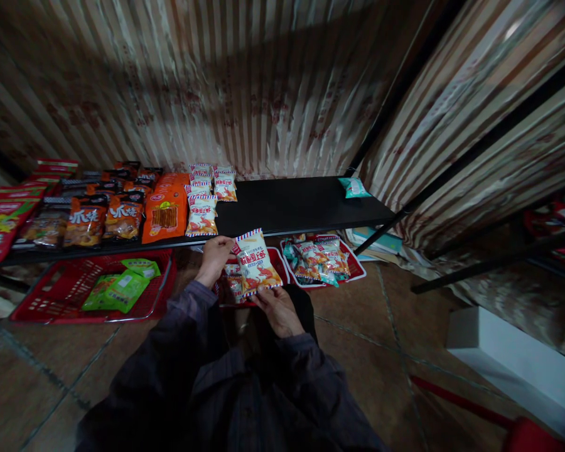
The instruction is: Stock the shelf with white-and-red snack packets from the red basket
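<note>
Below the black shelf (pixel 301 204), near its front edge, the right hand (pixel 279 309) held a white snack packet (pixel 257 262), fingers clasped on its lower end, while the left hand (pixel 213 257) touched its upper left corner, fingers curled on the edge. The packet hovered above a red basket (pixel 282 263) on the floor that held more of the same. Judging by the layout, shelving looked partly done: matching packets (pixel 202 213) already stood in two short rows on the shelf, left of a wide bare stretch. Further right, a second basket (pixel 355 269) carried mixed snack bags. At left, a larger red basket (pixel 66 295) contained green packets (pixel 122 285). A lone teal packet (pixel 353 187) lay far right on the shelf.
</note>
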The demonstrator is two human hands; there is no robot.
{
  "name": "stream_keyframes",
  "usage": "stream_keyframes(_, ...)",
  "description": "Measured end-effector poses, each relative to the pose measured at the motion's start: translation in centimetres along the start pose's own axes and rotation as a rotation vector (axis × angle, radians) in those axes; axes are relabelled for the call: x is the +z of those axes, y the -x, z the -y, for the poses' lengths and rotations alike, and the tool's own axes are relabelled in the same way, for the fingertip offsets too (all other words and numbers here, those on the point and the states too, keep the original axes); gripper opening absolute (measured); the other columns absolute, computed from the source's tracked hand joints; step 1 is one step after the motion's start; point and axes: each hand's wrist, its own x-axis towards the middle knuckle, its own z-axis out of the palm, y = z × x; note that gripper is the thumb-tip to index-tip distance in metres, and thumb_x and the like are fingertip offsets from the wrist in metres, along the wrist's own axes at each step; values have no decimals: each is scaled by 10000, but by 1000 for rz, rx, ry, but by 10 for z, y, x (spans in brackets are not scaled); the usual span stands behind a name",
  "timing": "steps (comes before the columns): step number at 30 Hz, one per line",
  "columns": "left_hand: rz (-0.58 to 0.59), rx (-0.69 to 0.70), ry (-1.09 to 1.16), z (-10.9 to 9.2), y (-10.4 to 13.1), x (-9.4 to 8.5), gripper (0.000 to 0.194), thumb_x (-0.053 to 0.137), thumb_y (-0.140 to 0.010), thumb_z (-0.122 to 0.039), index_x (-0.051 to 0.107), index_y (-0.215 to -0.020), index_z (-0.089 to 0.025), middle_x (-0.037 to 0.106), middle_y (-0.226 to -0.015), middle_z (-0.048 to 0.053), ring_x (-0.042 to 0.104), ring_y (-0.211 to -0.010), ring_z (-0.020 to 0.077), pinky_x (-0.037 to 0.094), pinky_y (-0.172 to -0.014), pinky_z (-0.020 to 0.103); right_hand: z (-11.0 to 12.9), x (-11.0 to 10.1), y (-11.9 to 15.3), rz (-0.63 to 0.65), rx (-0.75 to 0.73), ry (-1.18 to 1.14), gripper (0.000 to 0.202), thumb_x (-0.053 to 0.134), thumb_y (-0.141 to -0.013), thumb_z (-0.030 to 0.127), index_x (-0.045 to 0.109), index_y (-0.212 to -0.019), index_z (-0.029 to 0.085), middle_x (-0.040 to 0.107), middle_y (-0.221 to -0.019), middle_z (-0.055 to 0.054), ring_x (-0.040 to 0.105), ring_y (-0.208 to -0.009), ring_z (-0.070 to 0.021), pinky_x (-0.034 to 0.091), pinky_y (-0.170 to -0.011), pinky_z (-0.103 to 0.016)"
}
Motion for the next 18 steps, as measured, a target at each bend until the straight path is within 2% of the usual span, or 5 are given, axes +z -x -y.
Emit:
stream_keyframes(9,-12,43,-98,-7,-6,-2,81,623,-634,-213,606,-603,-140,611,-571,7,536,-483,93,434,-457,202,2,3,1,21,-50,44,362,864,-443,257,621,-699,177,636,-648,39,573,-569,-86,490,-540,-212)
stream_keyframes(13,11,39,-151,-14,-13,-5,118,634,-639,-243,594,-581,-148,557,-471,-13,482,-396,86,382,-421,208,9,4,3,63,-74,36,355,854,-466,254,648,-747,186,641,-670,39,568,-591,-83,467,-535,-195)
stream_keyframes(18,27,78,-110,-12,-15,-8,120,619,-650,-264,602,-611,-152,540,-456,-28,476,-404,83,379,-437,202,10,8,4,65,-85,21,358,847,-480,246,652,-774,185,657,-711,32,565,-602,-78,453,-540,-187)
